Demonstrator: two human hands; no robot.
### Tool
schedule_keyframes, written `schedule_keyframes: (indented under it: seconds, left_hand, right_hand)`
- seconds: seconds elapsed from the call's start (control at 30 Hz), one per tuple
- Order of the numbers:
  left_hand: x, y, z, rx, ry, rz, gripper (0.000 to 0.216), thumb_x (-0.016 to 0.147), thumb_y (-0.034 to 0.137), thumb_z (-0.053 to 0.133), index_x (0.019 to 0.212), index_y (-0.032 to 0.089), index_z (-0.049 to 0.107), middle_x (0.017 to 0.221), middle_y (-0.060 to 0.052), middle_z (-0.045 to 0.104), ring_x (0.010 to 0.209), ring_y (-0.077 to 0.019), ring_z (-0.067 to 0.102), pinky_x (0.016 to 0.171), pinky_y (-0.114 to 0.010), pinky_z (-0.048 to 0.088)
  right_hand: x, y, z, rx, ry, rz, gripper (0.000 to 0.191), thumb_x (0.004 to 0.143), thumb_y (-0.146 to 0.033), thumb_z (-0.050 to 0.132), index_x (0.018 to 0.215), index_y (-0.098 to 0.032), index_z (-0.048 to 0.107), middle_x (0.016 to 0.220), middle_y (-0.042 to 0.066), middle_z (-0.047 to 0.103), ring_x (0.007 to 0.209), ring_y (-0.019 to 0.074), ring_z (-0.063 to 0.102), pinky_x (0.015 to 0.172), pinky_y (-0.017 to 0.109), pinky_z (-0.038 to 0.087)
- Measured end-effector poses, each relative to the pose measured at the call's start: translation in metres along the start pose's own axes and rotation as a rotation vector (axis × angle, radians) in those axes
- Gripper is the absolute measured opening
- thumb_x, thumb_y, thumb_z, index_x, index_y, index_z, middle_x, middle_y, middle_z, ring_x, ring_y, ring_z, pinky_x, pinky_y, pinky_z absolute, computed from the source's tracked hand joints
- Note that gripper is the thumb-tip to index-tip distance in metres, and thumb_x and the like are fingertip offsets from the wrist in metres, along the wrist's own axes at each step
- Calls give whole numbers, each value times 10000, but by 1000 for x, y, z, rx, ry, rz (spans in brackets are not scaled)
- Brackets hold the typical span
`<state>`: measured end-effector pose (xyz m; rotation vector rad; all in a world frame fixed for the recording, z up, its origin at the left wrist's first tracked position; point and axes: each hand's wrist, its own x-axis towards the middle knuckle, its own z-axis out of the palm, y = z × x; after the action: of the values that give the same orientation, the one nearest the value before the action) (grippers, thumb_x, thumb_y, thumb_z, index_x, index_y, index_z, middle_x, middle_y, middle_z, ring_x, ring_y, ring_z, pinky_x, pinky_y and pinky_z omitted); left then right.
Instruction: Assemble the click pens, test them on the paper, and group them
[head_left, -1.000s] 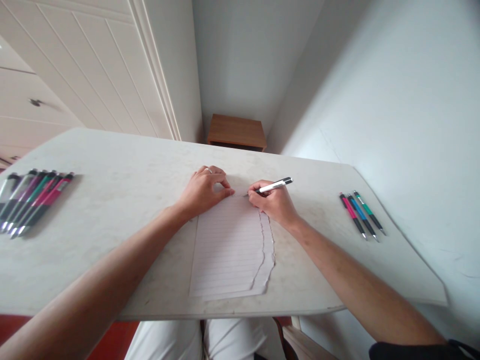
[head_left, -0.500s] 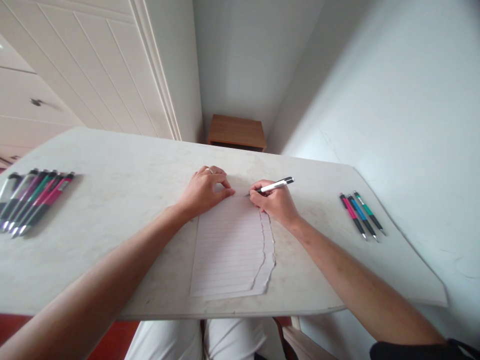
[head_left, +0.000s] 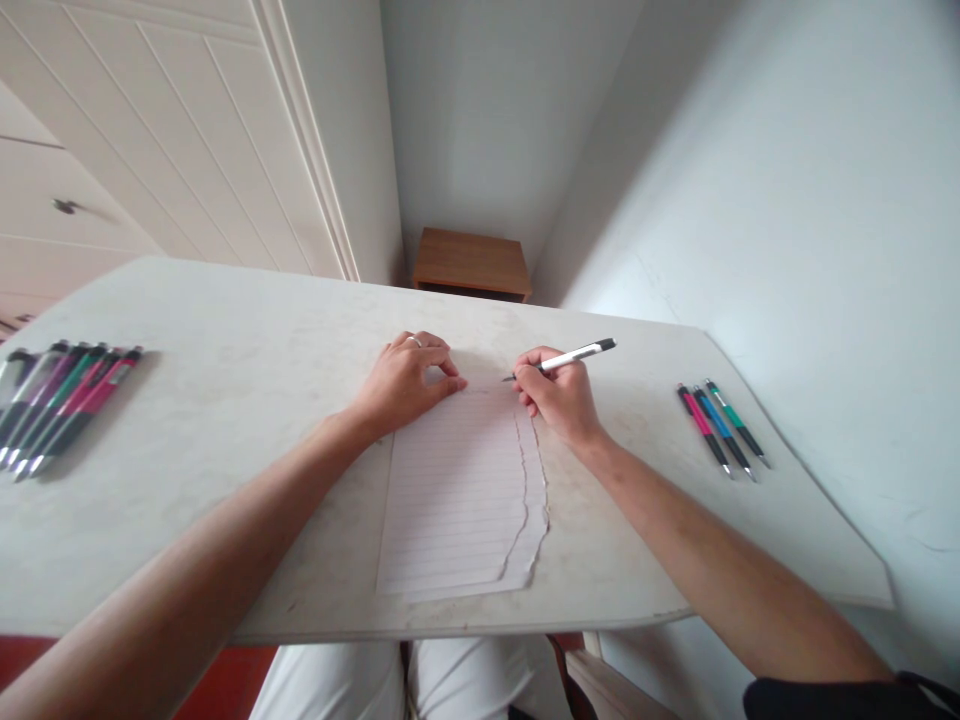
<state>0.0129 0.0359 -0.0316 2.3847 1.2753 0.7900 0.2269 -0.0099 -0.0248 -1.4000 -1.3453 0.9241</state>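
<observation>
Torn-edged lined paper (head_left: 456,500) lies in front of me, at least two sheets stacked with ragged right edges. My right hand (head_left: 556,395) is closed around a white-and-black ballpoint pen (head_left: 576,354). The pen's tip is at the paper's top edge, right of centre; I cannot tell if it touches. At the top left corner rests my left hand (head_left: 414,382), wearing a ring. Its fingers are curled, and the thumb and forefinger close together on the paper's top edge. Faint marks, too small to read, run along the top of the sheet.
Several coloured pens (head_left: 71,410) lie side by side at the left of the white table (head_left: 247,350). Three more pens, pink (head_left: 703,430), blue (head_left: 724,432) and green (head_left: 738,424), lie at the right. Beyond the far edge stands a brown wooden cabinet (head_left: 472,258).
My right hand has shifted a little to the right along the paper's top edge with the pen. My left hand stays on the corner.
</observation>
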Motion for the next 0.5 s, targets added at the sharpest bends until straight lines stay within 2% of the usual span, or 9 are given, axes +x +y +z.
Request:
schedule_keyframes:
  seconds: [0.33, 0.4, 0.5]
  left_hand:
    - [0, 3, -2, 14, -22, -6, 170, 811, 387, 671, 783, 230, 729, 1101, -53, 670, 1056, -251, 576, 992, -420, 433]
    - [0, 3, -2, 14, -22, -13, 171, 812, 385, 670, 779, 228, 728, 1113, -54, 668, 1058, -250, 573, 993, -423, 430]
    - [0, 1, -1, 15, -22, -18, 175, 815, 389, 667, 778, 229, 727, 1123, -53, 665, 1061, -248, 571, 996, -427, 427]
  right_hand:
    - [-1, 2, 0, 23, -78, -57, 204, 824, -384, 626, 778, -189, 588, 580, -43, 535, 438, 77, 450, 361, 181, 330]
    - [0, 1, 0, 75, -90, -53, 215, 821, -402, 633, 795, -191, 596, 586, -46, 522, 453, 78, 449, 391, 187, 348]
    - [3, -3, 1, 270, -68, -17, 255, 825, -441, 584, 828, -189, 622, 685, -16, 566, 540, 93, 509, 500, 216, 435]
